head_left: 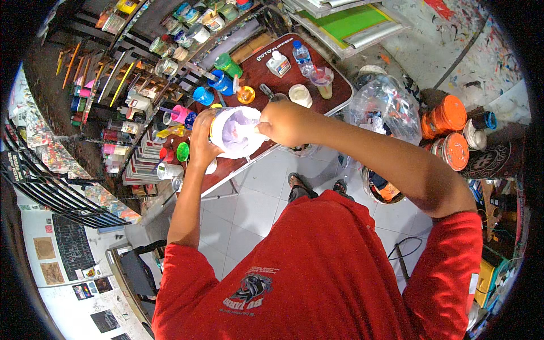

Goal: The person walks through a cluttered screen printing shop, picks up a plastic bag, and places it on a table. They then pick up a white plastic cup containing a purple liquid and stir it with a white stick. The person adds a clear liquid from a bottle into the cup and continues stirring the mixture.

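My left hand [202, 139] wraps round the side of a white tub [216, 131], tilted so its mouth faces me. Pale lilac-white paste [241, 126] coats the inside. My right hand [286, 122] is closed at the tub's right rim; what its fingers grip is hidden. Beneath the tub is a dark red table [334, 105]. Beyond it stand two blue cups [221, 83], a green container [228, 65] and a round orange-yellow bottle [245, 94]. Farther right are a white bottle [278, 64], a water bottle [303, 58], a clear cup [322, 82] and a cream-topped pot [300, 96].
Shelves with several paint jars [198, 33] line the left and back. A pink cup [181, 114] and a green lid [182, 151] sit left of my hand. Right of the table are a bulging clear plastic bag [385, 107] and orange-lidded buckets [445, 116]. Framed screens [357, 25] lie at the back.
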A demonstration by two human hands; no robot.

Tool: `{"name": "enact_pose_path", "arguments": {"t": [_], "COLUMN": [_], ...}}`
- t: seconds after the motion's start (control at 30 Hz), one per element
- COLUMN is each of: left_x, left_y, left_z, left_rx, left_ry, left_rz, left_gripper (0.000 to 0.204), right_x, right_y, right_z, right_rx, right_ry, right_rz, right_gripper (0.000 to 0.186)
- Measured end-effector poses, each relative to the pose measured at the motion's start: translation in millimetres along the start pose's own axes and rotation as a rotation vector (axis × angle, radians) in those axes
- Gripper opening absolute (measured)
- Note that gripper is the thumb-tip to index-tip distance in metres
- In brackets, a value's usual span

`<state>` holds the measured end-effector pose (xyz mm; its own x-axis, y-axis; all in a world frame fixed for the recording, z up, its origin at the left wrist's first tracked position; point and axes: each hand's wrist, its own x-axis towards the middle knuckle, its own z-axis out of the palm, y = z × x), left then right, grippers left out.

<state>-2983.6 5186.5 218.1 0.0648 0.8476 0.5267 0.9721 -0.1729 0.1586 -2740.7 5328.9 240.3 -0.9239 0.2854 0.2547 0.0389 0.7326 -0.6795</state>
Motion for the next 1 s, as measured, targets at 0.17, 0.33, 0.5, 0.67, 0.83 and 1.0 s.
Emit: {"name": "enact_pose_path", "arguments": {"t": [0.17, 0.33, 0.5, 0.67, 0.83, 1.0], "left_x": [-4.5, -4.2, 0.0, 12.8, 13.6, 8.2], "left_y": [-3.6, -14.2, -15.5, -4.5, -1.9, -7.9], "left_z": [3.5, 2.5, -5.8, -5.5, -4.4, -1.7], "left_rx": [0.010, 0.014, -0.029, -0.029, -0.030, -0.025], "left_ry": [0.124, 0.171, 0.130, 0.006, 0.023, 0.112], "left_rz": [-0.001, -0.073, -0.126, 0.032, 0.054, 0.038], "left_gripper": [0.073, 0.074, 0.075, 0.073, 0.073, 0.072], "right_x": [-3.5, -9.1, -7.3, 0.8, 4.9, 4.2], "right_y": [4.1, -16.8, -35.3, -45.1, -25.4, 3.2], "right_z": [7.1, -36.9, -42.1, -32.6, -19.8, -5.7], "right_rx": [0.646, 0.097, -0.605, -0.625, -0.322, 0.168], "right_ry": [0.005, 0.236, 0.296, 0.049, -0.076, 0.047], "right_rz": [0.179, -0.006, -0.406, -0.332, -0.062, -0.050], "right_gripper": [0.035, 0.031, 0.013, 0.008, 0.021, 0.027]}}
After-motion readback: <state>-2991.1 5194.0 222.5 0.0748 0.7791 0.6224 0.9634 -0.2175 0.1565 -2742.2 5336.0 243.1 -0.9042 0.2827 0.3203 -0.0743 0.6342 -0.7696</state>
